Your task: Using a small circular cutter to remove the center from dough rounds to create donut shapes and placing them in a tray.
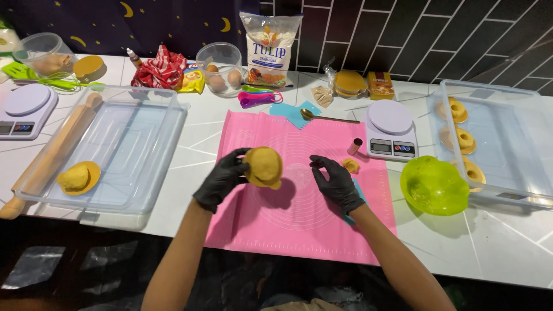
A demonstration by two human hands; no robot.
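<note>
My left hand (222, 178), in a black glove, holds a round flattened piece of yellow dough (264, 166) above the pink silicone mat (288, 224). To its right, my gloved right hand (337, 183) hovers over the mat with fingers bent and nothing in it. A small scrap of yellow dough (351, 166) lies on the mat just right of that hand. A small brown cylindrical cutter (355, 146) stands by the scrap.
A digital scale (391, 132) and a green bowl (433, 185) sit right of the mat. A clear tray (518, 121) at far right holds ring-shaped dough pieces. At left, a clear tray (129, 150) holds dough on a lid, with a rolling pin (55, 152) across it. Flour bag, eggs and spoons stand behind.
</note>
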